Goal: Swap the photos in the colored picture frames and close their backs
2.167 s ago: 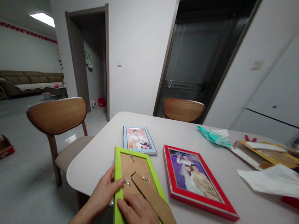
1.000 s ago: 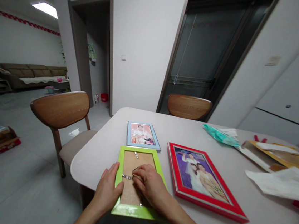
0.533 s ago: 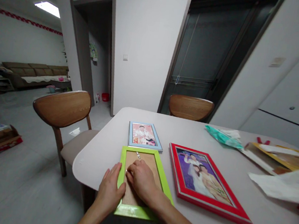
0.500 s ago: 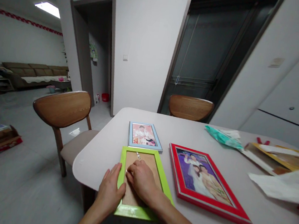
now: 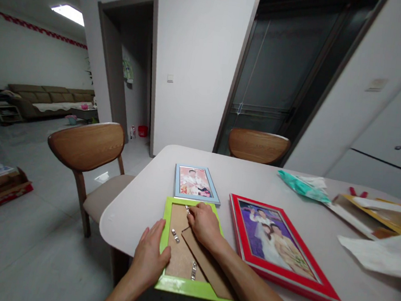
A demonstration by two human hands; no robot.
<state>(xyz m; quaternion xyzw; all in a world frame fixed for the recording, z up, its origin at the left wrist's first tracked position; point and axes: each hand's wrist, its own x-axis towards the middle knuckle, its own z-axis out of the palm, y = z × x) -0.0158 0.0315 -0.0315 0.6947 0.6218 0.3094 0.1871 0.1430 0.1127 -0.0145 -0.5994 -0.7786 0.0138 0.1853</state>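
A green picture frame [image 5: 185,288] lies face down near the table's edge, its brown backing board [image 5: 177,254] showing. My left hand [image 5: 152,254] rests along the frame's left side, fingers stretched out and thumb apart. At the far end of the backing, the closed fingers of my right hand [image 5: 204,223] are on a small metal clip [image 5: 187,209], partly covered by them. Two more metal clips show, a left clip [image 5: 175,235] and a near clip [image 5: 193,270]. A brown stand flap [image 5: 209,267] slants across the backing under my right wrist.
Beyond the green frame lies a light blue picture frame [image 5: 214,190]. To the right is a red picture frame [image 5: 290,286] with a photo. Green-and-white wrapping [image 5: 301,186], white paper [image 5: 384,253] and a yellow envelope [image 5: 392,216] lie farther right. A wooden chair [image 5: 88,147] stands left.
My right hand has moved from the backing's left clip to the far clip, up and slightly right. The left and near clips and the stand flap now show. My left hand stays on the frame.
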